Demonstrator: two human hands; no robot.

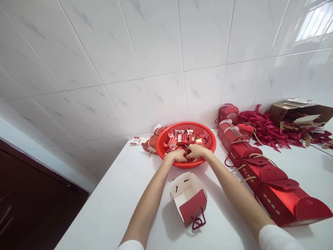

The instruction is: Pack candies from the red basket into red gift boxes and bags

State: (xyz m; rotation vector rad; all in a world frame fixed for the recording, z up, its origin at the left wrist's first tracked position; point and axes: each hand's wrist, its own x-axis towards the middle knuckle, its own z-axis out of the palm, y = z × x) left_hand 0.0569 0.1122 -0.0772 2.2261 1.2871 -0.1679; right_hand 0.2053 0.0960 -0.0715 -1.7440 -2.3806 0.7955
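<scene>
Large white tiles (163, 38) with faint grey veining cover the wall behind the white tabletop (117, 205), daylight from a barred window glinting off them at upper right, while a dark reddish-brown surface (31, 194) sits low on the left

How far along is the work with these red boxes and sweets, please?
The row of red boxes on the right already looks folded into shape. The left hand and right hand are among wrapped sweets in the red basket. Filling and closing the open box probably remain: its inside shows no sweets.
</scene>
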